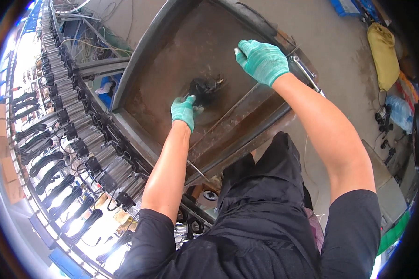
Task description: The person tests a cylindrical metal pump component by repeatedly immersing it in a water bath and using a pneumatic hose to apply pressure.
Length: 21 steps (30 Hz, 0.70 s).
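Note:
A wide grey metal tank (146,49) with brownish water lies in front of me. At its middle is a dark, tangled-looking black object (201,87); its exact kind is blurred. My left hand (183,111), in a green knit glove with bare fingertips, is closed at the near side of this object, thumb and fingers against it. My right hand (264,61), in a matching glove, is raised over the tank's right part. Its fingers are curled in, and the palm side is hidden, so anything inside does not show.
Along the left runs a conveyor line (86,153) carrying rows of cylindrical metal units with coiled black cables (44,165). On the tank's right edge lies a chrome rod-like tool (307,73). A yellow sack (383,56) and clear plastic bag (399,113) sit far right.

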### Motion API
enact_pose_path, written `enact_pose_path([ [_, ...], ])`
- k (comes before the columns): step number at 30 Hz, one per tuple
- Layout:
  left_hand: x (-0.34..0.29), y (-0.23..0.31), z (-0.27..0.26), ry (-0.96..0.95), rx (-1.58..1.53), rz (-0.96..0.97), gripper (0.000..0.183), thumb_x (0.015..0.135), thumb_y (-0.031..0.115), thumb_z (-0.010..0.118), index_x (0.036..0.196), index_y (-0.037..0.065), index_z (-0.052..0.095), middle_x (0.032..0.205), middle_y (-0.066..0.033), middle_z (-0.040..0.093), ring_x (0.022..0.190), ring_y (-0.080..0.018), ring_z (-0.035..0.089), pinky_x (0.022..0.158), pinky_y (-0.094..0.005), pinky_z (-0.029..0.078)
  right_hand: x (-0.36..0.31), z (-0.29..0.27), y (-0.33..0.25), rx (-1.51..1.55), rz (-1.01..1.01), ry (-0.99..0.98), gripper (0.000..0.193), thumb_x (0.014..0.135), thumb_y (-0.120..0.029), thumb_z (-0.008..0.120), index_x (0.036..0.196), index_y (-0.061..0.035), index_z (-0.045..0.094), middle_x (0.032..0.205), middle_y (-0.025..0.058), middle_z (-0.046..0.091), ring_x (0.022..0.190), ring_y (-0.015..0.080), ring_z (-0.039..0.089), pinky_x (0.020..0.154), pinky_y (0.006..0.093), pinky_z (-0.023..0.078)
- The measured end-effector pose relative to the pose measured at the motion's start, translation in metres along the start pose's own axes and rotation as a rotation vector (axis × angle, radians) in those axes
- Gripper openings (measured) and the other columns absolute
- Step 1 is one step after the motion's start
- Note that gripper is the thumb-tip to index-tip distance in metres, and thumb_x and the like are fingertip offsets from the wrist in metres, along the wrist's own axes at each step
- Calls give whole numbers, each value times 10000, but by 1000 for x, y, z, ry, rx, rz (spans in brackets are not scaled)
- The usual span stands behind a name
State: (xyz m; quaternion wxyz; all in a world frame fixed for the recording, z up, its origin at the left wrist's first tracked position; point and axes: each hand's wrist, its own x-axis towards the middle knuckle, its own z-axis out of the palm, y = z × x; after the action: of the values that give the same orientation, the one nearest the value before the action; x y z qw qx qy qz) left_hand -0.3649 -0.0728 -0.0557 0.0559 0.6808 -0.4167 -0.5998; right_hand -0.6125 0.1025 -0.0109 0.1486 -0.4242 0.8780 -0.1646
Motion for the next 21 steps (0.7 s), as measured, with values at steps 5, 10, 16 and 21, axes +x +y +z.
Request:
enact_pose_path([
  [5,-9,-11,-10,-13,10,38,243,926,28,656,1081,51,470,902,-108,597,517,-149,525,544,-375,617,0,0,0,6,0,-9,337,1041,-360,465,997,-80,648,919,138,701,836,333,711,760,459,574],
  [10,-17,-18,-11,8,-44,73,243,924,30,664,891,124,442,676,-14,478,475,-114,471,553,-385,631,1,-2,-1,13,3,-21,334,1038,-356,468,991,-78,647,929,142,706,834,336,711,755,459,574],
  [16,-21,-18,-10,9,-30,75,243,928,35,661,894,131,441,672,-13,475,479,-110,470,542,-371,625,1,0,-1,-4,-9,4,330,1036,-354,471,984,-79,648,925,145,707,830,340,711,755,459,574],
  [21,-24,-17,-11,9,-18,91,240,934,42,656,892,136,439,674,-10,486,475,-108,474,529,-362,619,1,1,2,-5,-6,7,325,1033,-351,475,984,-81,647,923,147,708,833,342,711,757,461,573],
])
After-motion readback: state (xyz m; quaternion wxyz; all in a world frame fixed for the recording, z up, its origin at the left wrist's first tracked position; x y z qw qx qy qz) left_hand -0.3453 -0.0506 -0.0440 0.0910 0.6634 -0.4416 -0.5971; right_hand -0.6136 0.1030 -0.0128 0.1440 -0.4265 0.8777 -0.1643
